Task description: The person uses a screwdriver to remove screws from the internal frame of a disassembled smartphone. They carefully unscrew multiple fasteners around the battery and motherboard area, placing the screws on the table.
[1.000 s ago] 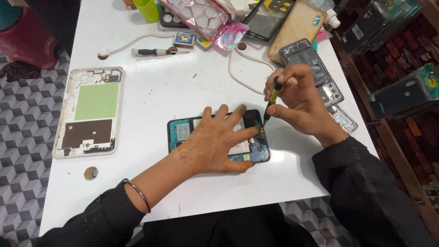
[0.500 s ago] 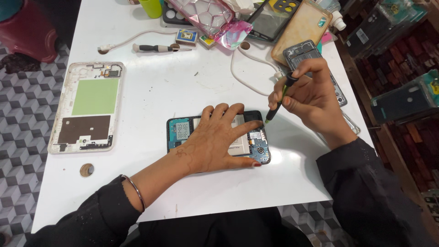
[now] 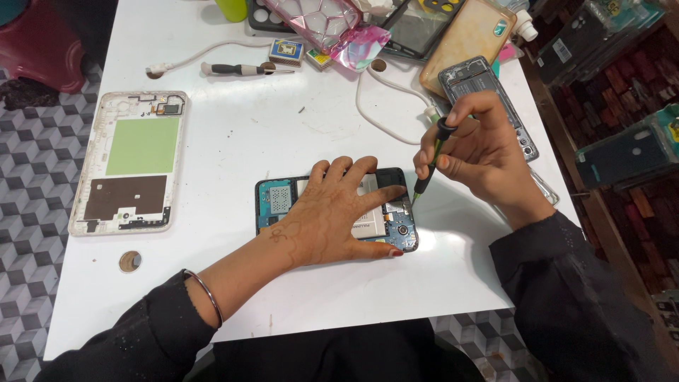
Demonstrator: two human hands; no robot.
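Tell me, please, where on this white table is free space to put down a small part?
Bare patches: between the white back frame and the opened phone; the near edge below the left hand. The far edge by the pink case is crowded, as is the right side behind the right hand.

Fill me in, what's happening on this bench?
A person is working on an opened phone lying on a white table. The left hand lies flat on it, pinning it down. The right hand holds a small screwdriver, tip at the phone's upper right corner. A detached back frame lies off to the left.
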